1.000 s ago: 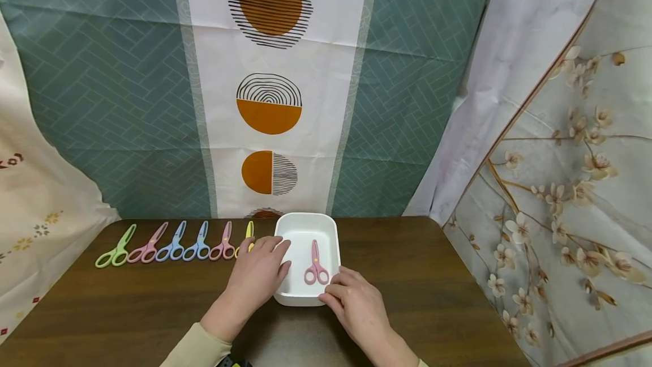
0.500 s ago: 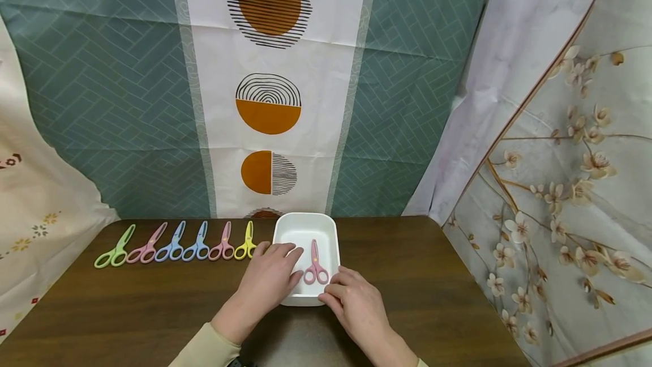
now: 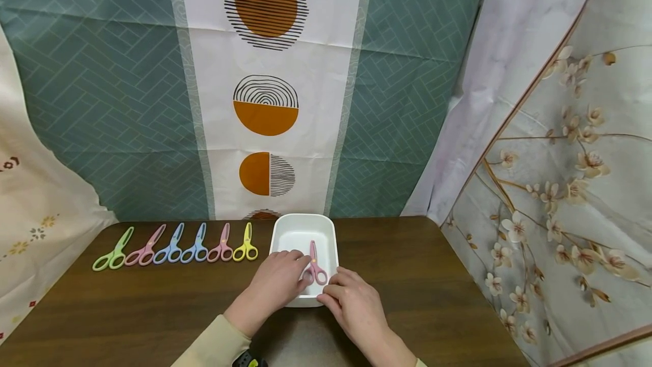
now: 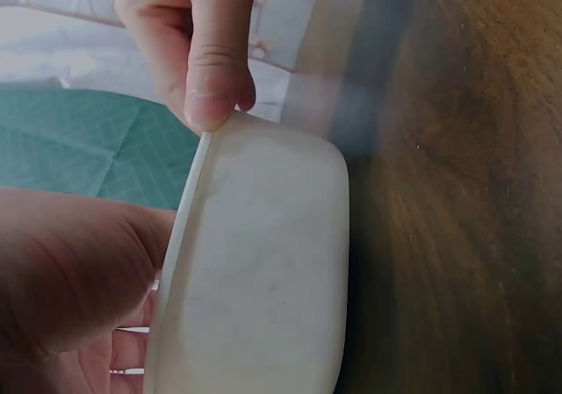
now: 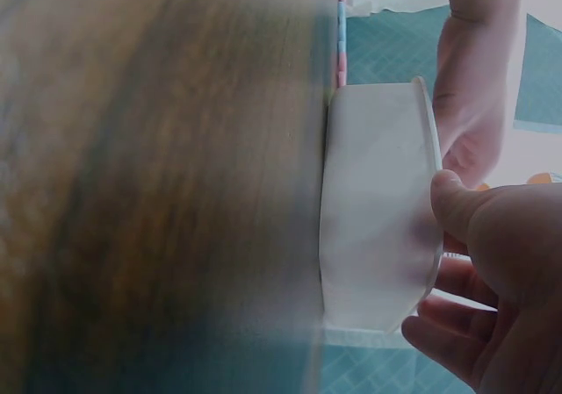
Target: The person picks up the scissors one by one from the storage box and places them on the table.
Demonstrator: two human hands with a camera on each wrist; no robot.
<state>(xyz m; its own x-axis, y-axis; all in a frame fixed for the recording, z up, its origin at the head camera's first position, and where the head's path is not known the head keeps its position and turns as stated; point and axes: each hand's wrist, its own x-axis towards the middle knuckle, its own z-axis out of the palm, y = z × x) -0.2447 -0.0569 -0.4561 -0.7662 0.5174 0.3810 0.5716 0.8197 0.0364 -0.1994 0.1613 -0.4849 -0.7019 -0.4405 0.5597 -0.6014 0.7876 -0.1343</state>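
A white plastic box [image 3: 335, 239] stands on the table with a small pair of pink scissors [image 3: 314, 265] lying inside it. My right hand [image 3: 359, 304] grips the box's near right corner, thumb on the outer wall and fingers over the rim, as the right wrist view also shows. My left hand [image 3: 277, 282] reaches over the left rim into the box. Its thumb overlaps one handle loop of the pink scissors in the head view. In the left wrist view, the box's outer wall [image 4: 255, 254] hides part of the left hand's fingers.
Left of the box, several scissors lie in a row along the table's back: green [image 3: 116, 255], pink [image 3: 145, 254], blue [image 3: 170, 251], blue [image 3: 196, 249], pink [image 3: 222, 251] and yellow [image 3: 247, 250]. A patterned cloth [image 3: 265, 174] hangs behind the brown table [image 3: 407, 276].
My left hand has shifted right, from the box's left rim toward the pink scissors, uncovering the yellow scissors. The right hand stays at the corner; the pink scissors lie in the same spot.
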